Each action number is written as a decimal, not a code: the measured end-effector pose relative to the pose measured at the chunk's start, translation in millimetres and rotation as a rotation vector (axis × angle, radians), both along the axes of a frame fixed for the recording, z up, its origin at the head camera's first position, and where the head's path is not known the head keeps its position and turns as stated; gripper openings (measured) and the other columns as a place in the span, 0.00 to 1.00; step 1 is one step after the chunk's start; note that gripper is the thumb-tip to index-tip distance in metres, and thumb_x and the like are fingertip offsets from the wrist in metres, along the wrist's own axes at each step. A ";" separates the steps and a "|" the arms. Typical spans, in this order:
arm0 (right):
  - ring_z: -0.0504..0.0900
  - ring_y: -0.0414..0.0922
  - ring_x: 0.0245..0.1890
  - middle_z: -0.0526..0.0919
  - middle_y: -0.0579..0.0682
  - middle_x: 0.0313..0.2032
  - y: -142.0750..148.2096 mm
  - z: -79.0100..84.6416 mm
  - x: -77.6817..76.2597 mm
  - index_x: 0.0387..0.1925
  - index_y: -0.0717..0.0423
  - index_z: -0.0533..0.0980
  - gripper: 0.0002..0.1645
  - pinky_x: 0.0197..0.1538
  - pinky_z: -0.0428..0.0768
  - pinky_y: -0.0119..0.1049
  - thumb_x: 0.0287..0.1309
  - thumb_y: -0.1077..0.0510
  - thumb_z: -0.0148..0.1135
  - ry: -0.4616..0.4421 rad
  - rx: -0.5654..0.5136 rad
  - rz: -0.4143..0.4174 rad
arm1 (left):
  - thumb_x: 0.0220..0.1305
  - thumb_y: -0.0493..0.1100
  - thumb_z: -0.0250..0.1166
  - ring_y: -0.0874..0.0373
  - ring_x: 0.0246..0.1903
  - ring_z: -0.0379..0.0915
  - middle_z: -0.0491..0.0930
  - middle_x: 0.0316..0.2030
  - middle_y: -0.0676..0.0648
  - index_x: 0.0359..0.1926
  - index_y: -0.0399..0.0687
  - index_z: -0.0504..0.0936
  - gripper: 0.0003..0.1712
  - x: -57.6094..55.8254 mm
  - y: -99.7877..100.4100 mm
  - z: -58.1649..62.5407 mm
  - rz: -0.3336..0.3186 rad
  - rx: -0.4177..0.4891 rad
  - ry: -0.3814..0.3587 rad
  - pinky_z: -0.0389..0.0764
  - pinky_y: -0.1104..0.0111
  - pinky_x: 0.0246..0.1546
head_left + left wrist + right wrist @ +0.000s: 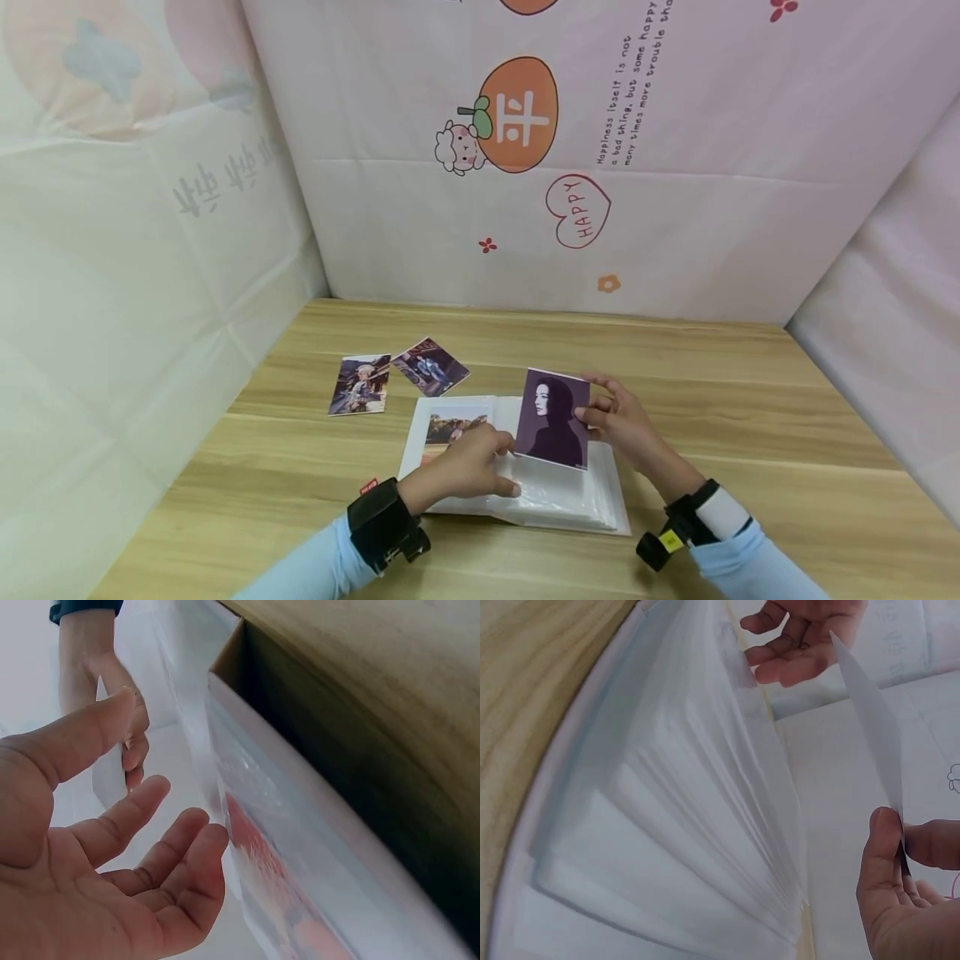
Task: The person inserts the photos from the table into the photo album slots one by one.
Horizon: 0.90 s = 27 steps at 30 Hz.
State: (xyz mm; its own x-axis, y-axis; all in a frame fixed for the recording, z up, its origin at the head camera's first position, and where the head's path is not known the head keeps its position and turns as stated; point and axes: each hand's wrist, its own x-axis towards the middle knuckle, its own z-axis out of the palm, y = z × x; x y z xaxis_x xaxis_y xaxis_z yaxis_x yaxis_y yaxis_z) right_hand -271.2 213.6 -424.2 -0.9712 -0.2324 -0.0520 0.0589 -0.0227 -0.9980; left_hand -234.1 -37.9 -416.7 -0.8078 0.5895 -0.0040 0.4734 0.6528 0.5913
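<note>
My right hand (618, 421) pinches a purple photo (551, 417) of a dark-haired person by its right edge, above the right page of an open photo album (555, 508). In the right wrist view the photo (877, 727) appears nearly edge-on between thumb and fingers. Over the album's middle is my left hand (468, 462), its fingers loosely bent and holding nothing; the left wrist view shows a gap between thumb and fingers. Partly covered by that hand, another photo (442, 425) sits in the left page. Clear sleeves (697, 772) fan out on the album's right side.
Two more photos lie on the wooden table behind the album: one upright (360, 385) to the left, one turned at an angle (431, 367). White printed cloth (412, 217) hangs at the back and both sides of the table (712, 383).
</note>
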 end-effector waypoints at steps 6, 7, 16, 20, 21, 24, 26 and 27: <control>0.76 0.41 0.28 0.76 0.48 0.26 1.8 4.4 -14.4 0.65 0.62 0.51 0.37 0.33 0.79 0.37 0.57 0.75 0.52 0.051 0.018 -0.104 | 0.41 0.48 0.76 0.59 0.39 0.65 0.72 0.38 0.51 0.46 0.48 0.81 0.27 5.9 5.7 -2.4 -0.019 -0.095 0.052 0.69 0.70 0.38; 0.76 0.40 0.28 0.75 0.48 0.26 2.5 5.1 -17.8 0.65 0.62 0.51 0.37 0.32 0.79 0.36 0.56 0.76 0.52 0.055 0.016 -0.121 | 0.41 0.49 0.76 0.59 0.39 0.64 0.72 0.38 0.52 0.46 0.49 0.82 0.26 6.7 6.6 -2.9 -0.021 -0.114 0.063 0.69 0.71 0.38; 0.75 0.41 0.28 0.72 0.47 0.24 8.1 7.8 -47.1 0.67 0.56 0.52 0.40 0.32 0.78 0.35 0.56 0.77 0.50 0.039 0.023 -0.261 | 0.41 0.48 0.76 0.49 0.51 0.63 0.69 0.54 0.45 0.41 0.51 0.81 0.23 12.0 13.0 -6.5 -0.052 -0.203 0.142 0.69 0.64 0.48; 0.75 0.40 0.27 0.73 0.47 0.24 8.1 5.9 -57.3 0.67 0.56 0.53 0.40 0.31 0.76 0.33 0.55 0.76 0.51 0.047 0.050 -0.311 | 0.40 0.50 0.76 0.43 0.58 0.60 0.63 0.63 0.41 0.46 0.51 0.80 0.28 11.6 15.4 -5.9 -0.062 -0.240 0.157 0.64 0.57 0.56; 0.75 0.40 0.27 0.74 0.47 0.24 7.8 5.2 -59.8 0.67 0.56 0.53 0.40 0.31 0.76 0.33 0.55 0.76 0.51 0.049 0.052 -0.324 | 0.40 0.50 0.76 0.43 0.59 0.59 0.62 0.64 0.41 0.48 0.51 0.79 0.30 11.7 15.8 -5.4 -0.065 -0.248 0.157 0.64 0.56 0.56; 0.76 0.40 0.27 0.76 0.48 0.25 7.2 2.4 -66.8 0.67 0.56 0.54 0.39 0.30 0.77 0.32 0.56 0.76 0.52 0.049 0.047 -0.354 | 0.40 0.51 0.76 0.44 0.60 0.59 0.61 0.65 0.41 0.54 0.51 0.77 0.36 12.7 16.7 -4.3 -0.072 -0.259 0.146 0.63 0.53 0.56; 0.77 0.40 0.27 0.77 0.49 0.26 6.3 1.1 -70.6 0.66 0.56 0.55 0.38 0.31 0.78 0.32 0.56 0.76 0.52 0.047 0.041 -0.371 | 0.40 0.51 0.76 0.44 0.60 0.59 0.62 0.64 0.42 0.55 0.51 0.76 0.38 13.7 17.0 -3.9 -0.068 -0.260 0.136 0.63 0.52 0.56; 0.77 0.40 0.27 0.77 0.50 0.27 5.9 0.6 -72.1 0.66 0.56 0.55 0.38 0.32 0.78 0.32 0.56 0.76 0.52 0.050 0.044 -0.377 | 0.40 0.51 0.76 0.44 0.60 0.59 0.62 0.64 0.43 0.56 0.52 0.75 0.38 14.1 17.2 -3.7 -0.067 -0.261 0.136 0.63 0.52 0.56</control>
State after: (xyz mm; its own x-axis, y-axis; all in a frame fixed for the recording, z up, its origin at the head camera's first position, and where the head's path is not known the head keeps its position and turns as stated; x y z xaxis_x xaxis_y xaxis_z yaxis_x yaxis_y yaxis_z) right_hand -343.3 219.5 -423.5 -0.9897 0.1432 -0.0048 0.0062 0.0095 -0.9999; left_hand -220.1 -20.7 -420.4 -0.7709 0.6344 -0.0571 0.5836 0.7394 0.3359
